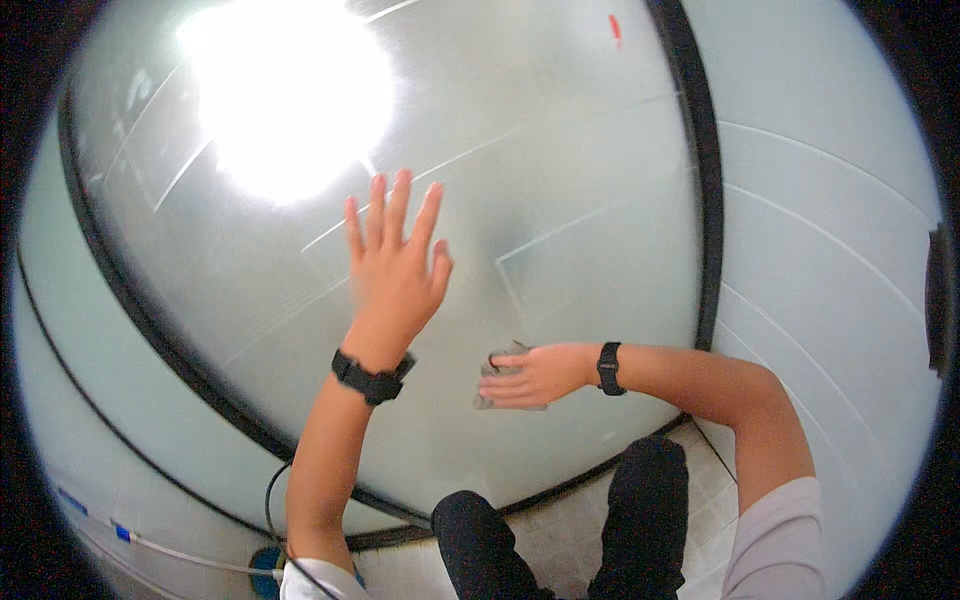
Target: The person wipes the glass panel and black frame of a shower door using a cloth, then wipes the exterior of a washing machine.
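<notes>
A large, glossy pale panel [450, 450] with a black border fills the view before me, with faint straight lines and a bright glare of light on it. My left hand [397, 262] is spread, fingers apart and holding nothing, over the middle of the panel; whether it touches the surface I cannot tell. Lower and to the right, my right hand [536, 375] presses a grey cloth [487, 397] flat against the panel, fingers pointing left. A dark ring-like bit shows at the cloth's upper edge. Both wrists wear black bands.
The panel's black edge [705, 187] curves down the right side, beside a pale tiled wall [810, 225]. A red mark [615, 31] is at the top. A black cable [270, 495] runs by my left arm, near a pole with a blue part [122, 533]. Tiled floor [562, 540] lies around my knees.
</notes>
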Available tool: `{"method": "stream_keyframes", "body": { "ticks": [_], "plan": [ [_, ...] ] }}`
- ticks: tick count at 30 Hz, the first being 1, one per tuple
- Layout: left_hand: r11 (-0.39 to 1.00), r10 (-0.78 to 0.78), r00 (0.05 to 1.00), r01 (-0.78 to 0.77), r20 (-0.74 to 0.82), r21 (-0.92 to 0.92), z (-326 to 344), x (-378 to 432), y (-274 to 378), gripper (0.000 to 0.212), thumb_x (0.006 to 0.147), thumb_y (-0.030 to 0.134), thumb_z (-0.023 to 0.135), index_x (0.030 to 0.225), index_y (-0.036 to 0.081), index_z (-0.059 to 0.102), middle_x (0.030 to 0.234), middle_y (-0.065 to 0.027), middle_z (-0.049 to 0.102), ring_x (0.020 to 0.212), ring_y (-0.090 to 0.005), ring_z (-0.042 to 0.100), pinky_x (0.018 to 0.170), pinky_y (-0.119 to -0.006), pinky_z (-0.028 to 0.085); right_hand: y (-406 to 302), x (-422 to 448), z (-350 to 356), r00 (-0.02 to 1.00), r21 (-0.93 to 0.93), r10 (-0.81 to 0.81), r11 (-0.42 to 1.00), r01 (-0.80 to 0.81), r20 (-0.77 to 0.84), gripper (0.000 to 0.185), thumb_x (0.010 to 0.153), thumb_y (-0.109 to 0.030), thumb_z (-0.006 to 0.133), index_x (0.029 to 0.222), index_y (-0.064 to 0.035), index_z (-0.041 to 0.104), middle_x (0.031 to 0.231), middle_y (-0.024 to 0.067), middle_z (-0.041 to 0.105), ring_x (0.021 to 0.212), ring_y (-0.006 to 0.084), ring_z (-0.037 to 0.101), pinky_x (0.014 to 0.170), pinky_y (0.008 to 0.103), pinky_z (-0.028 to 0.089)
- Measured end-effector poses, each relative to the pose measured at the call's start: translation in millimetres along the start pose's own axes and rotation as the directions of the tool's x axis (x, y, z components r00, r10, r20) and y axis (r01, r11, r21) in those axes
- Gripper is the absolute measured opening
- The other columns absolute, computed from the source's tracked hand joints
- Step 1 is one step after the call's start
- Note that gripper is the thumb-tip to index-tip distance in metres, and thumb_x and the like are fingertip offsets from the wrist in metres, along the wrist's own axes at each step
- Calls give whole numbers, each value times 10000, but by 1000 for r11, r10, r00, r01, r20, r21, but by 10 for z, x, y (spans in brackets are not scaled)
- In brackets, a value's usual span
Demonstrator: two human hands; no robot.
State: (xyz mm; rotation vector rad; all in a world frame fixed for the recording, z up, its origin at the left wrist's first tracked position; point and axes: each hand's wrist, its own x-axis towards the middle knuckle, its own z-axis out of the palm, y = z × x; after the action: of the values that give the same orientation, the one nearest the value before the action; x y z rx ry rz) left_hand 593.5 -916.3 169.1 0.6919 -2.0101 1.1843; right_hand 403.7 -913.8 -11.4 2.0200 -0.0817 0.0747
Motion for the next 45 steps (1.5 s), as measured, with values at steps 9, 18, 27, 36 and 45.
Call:
{"method": "stream_keyframes", "body": {
  "ticks": [9, 18, 27, 36, 45],
  "plan": [
    [999, 52, 998, -51, 24, -10, -31, -342, 52, 831, 772, 367, 686, 1488, 191, 304, 1576, -127, 147, 1461, -329, 83, 1164, -549, 40, 1175, -978, -750, 502, 97, 785, 568, -817, -364, 689, 695, -71, 735, 1325, -242, 514, 1425, 78, 444, 1339, 276, 388, 1075, 473, 358],
    [999, 34, 999, -34, -14, -3, 429, -329, 542, 891, 752, 330, 723, 1503, 198, 262, 1578, -119, 138, 1459, -326, 93, 1160, -561, 84, 1465, -1509, -290, -283, 352, 662, -31, -935, -694, 606, 686, -104, 667, 1282, -95, 553, 1334, 195, 481, 1228, 388, 425, 1052, 494, 332],
    [995, 58, 998, -57, -1, 79, 334, -346, -30, 867, 805, 392, 698, 1511, 220, 227, 1587, -81, 117, 1463, -317, 74, 1160, -560, 100, 319, -76, -48, 327, 441, 916, 399, -804, -232, 738, 676, -57, 715, 1357, -233, 495, 1520, 64, 300, 1415, 280, 249, 1097, 561, 284],
    [991, 59, 997, -64, 43, 116, 246, -326, 18, 1003, 734, 483, 758, 1517, 213, 193, 1588, -92, 90, 1461, -331, 54, 1152, -584, 107, 998, -1270, -231, -274, 265, 762, -138, -954, -586, 628, 722, -61, 659, 1320, -195, 527, 1368, 77, 503, 1302, 267, 408, 1045, 523, 273],
    [987, 73, 996, -79, 48, 143, 273, -426, -40, 1060, 709, 514, 771, 1522, 210, 163, 1588, -104, 65, 1460, -340, 42, 1147, -598, 123, 22, -1267, 112, -463, 12, 763, -513, -858, -452, 703, 747, -215, 726, 1388, -152, 445, 1390, 119, 474, 1300, 330, 394, 1110, 561, 170]
  ]
}}
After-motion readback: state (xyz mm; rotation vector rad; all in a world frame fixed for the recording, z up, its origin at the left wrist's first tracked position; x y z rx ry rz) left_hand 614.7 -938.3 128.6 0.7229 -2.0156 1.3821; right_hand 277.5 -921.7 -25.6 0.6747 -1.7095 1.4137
